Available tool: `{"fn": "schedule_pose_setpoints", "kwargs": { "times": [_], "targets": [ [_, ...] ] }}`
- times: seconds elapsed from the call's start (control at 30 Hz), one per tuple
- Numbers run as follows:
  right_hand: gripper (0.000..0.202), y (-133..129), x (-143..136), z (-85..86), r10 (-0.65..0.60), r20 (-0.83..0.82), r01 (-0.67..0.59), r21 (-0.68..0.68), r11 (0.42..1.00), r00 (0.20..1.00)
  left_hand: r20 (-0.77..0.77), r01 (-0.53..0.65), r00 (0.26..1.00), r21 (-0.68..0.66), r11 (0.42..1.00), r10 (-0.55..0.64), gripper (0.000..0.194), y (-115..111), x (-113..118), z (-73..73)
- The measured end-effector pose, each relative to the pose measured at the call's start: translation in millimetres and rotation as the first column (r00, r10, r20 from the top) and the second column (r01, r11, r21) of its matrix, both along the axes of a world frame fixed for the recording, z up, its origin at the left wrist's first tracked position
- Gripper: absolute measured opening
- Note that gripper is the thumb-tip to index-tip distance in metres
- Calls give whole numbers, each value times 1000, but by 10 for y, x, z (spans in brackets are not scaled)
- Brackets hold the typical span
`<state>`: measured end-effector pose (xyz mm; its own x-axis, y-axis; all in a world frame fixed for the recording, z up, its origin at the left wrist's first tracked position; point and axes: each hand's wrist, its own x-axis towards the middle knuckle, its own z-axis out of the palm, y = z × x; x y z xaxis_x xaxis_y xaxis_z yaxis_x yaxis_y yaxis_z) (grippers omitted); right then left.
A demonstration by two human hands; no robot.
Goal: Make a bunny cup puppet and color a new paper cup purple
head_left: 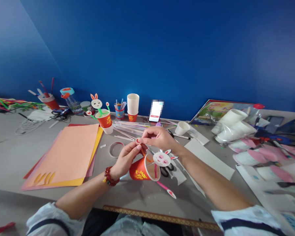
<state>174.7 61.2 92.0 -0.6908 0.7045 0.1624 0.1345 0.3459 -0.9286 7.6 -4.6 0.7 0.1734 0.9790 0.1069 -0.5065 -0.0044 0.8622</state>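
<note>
A red paper cup [139, 172] with yellow lettering lies tilted below my hands, its mouth facing right. A white paper rabbit head [162, 159] with pink ears sits at its rim, and a pink strip with a white paper paw [171, 194] sticks out toward the table's front. My right hand [159, 139] is closed in a pinch at a small white paper paw with a red mark [138, 141]. Beside it, my left hand [126, 157] pinches the same paw from the left. An orange strip [143, 152] runs down from there toward the cup; its upper end is hidden by fingers.
Coloured paper sheets [71, 152] lie left, beside a tape roll [109, 151]. A finished rabbit cup [104, 118], stacked white cups [133, 104] and a lit phone [155, 111] stand behind. Black-handled scissors [165, 172] lie behind the cup. Bagged cups [232, 126] crowd the right.
</note>
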Motion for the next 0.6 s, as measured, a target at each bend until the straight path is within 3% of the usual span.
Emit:
{"fn": "schedule_pose_setpoints", "kwargs": {
  "times": [0.23, 0.6],
  "targets": [
    [36, -15, -26, 8, -29, 22, 29, 21, 999, 999, 13, -14, 1000, -32, 999, 15, 27, 6, 11, 25],
    [32, -30, -61, -25, -19, -50, 15, -73, 997, 999, 21, -27, 999, -40, 999, 28, 26, 2, 15, 33]
  ]
}}
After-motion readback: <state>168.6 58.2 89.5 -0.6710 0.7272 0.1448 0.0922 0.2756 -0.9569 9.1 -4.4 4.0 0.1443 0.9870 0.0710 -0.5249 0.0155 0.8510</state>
